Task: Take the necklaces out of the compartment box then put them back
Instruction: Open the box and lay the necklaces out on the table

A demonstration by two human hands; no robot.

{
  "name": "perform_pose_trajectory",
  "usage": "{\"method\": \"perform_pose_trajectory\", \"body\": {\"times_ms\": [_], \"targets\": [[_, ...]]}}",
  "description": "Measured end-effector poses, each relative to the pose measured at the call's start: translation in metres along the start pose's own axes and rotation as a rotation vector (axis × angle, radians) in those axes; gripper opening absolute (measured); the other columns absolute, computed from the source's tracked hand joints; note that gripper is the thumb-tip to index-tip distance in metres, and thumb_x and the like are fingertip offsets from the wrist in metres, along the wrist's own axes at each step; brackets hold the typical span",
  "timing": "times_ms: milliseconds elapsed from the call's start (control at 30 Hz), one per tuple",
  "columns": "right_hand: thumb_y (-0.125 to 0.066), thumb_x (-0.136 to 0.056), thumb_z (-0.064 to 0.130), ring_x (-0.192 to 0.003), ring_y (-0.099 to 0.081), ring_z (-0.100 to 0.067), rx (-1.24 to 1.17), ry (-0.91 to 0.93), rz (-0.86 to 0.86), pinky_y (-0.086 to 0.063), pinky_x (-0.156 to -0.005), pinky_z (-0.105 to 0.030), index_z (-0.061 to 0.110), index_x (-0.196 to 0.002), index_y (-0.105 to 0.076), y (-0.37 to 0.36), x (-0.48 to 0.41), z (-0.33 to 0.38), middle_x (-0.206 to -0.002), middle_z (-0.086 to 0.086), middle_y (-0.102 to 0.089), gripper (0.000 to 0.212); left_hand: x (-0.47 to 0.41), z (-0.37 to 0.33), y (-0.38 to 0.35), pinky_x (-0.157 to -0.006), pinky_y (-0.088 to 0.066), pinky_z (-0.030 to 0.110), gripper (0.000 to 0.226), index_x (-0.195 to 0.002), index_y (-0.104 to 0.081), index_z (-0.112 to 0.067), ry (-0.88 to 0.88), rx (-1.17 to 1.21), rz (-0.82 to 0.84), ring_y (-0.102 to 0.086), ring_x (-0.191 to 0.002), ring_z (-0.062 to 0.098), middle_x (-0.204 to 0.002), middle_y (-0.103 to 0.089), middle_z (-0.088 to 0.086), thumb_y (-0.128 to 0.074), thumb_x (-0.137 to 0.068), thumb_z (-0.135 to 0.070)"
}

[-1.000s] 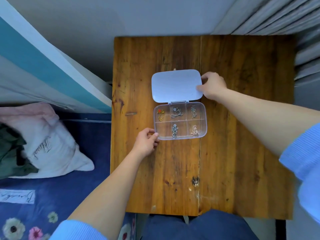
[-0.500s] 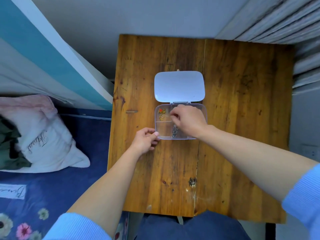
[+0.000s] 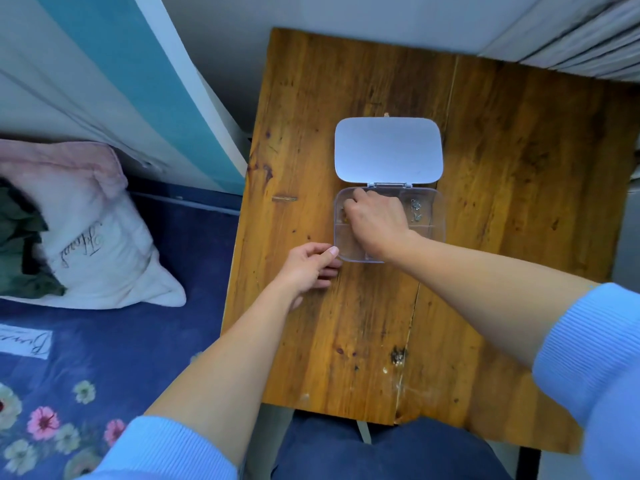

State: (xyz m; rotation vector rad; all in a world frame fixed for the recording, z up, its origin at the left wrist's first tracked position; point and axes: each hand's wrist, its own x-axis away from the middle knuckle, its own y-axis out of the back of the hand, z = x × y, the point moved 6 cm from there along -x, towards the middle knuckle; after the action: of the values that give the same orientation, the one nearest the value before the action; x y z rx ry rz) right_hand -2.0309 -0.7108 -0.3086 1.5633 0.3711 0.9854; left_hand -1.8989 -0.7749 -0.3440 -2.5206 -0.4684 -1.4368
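A clear compartment box (image 3: 439,216) lies open on the wooden table (image 3: 519,161), its white lid (image 3: 388,150) folded flat away from me. My right hand (image 3: 375,223) reaches into the far-left compartment with its fingertips bunched together. It hides that compartment's necklace and the middle compartments. A silver necklace (image 3: 415,210) shows in the far-right compartment. My left hand (image 3: 308,268) pinches the box's near-left corner with the thumb on top.
The table is narrow, and its left edge borders a bed with a blue floral cover (image 3: 104,358) and a white pillow (image 3: 90,237). A wall and ribbed grey fabric (image 3: 571,36) stand behind the table. My lap is at the near edge.
My right hand left the lid's right edge, came over the box and shifted left to the far-left compartment. My left hand stayed at the corner. The view moved closer.
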Motion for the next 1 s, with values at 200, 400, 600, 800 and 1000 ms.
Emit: {"method": "perform_pose_trajectory", "body": {"times_ms": [200,400,600,800,1000], "targets": [[-0.044,-0.092,0.003,-0.102,-0.062,-0.037,0.032,-0.014,0.060,-0.034,-0.064,-0.036,0.006,-0.106,-0.066,0.002,-0.009,0.002,-0.109,-0.014,-0.065,0.026,0.012,0.012,0.014,-0.073,-0.054,0.031,0.019,-0.111,-0.060,-0.013,0.047,0.016,-0.060,-0.066,-0.090,0.022,-0.099,-0.070,0.012,-0.059,-0.095,-0.023],[-0.053,-0.082,-0.006,-0.099,-0.061,-0.039,-0.040,-0.080,0.072,-0.034,-0.063,-0.035,0.005,-0.098,-0.064,0.008,-0.012,0.002,-0.103,-0.018,-0.066,0.023,0.021,0.025,0.031,-0.078,-0.056,0.034,0.023,-0.114,-0.062,-0.012,0.075,-0.005,-0.119,-0.069,-0.094,0.022,-0.101,-0.073,0.011,-0.061,-0.094,-0.023],[-0.057,-0.080,-0.004,-0.096,-0.061,-0.041,-0.079,-0.095,0.079,-0.035,-0.061,-0.036,0.002,-0.094,-0.066,0.004,-0.010,-0.001,-0.099,-0.021,-0.066,0.017,0.030,0.034,0.043,-0.080,-0.057,0.035,0.023,-0.115,-0.061,-0.014,0.083,-0.014,-0.151,-0.070,-0.096,0.021,-0.099,-0.073,0.008,-0.062,-0.093,-0.023],[-0.056,-0.081,0.002,-0.087,-0.060,-0.042,-0.198,-0.120,0.071,-0.034,-0.060,-0.035,0.005,-0.078,-0.057,0.003,-0.001,-0.010,-0.096,-0.024,-0.063,0.004,0.039,0.034,0.045,-0.084,-0.057,0.039,0.024,-0.116,-0.061,-0.012,0.079,-0.007,-0.168,-0.069,-0.092,0.020,-0.101,-0.073,0.011,-0.062,-0.093,-0.020],[-0.047,-0.090,0.007,-0.072,-0.061,-0.026,-0.671,-0.417,0.106,-0.048,-0.063,-0.034,0.004,-0.093,-0.073,0.007,0.039,-0.047,-0.095,-0.013,-0.071,0.027,0.048,0.012,0.037,-0.077,-0.057,0.034,0.023,-0.116,-0.059,-0.012,0.024,-0.026,-0.164,-0.067,-0.088,0.020,-0.102,-0.071,0.012,-0.061,-0.093,-0.017]]}}
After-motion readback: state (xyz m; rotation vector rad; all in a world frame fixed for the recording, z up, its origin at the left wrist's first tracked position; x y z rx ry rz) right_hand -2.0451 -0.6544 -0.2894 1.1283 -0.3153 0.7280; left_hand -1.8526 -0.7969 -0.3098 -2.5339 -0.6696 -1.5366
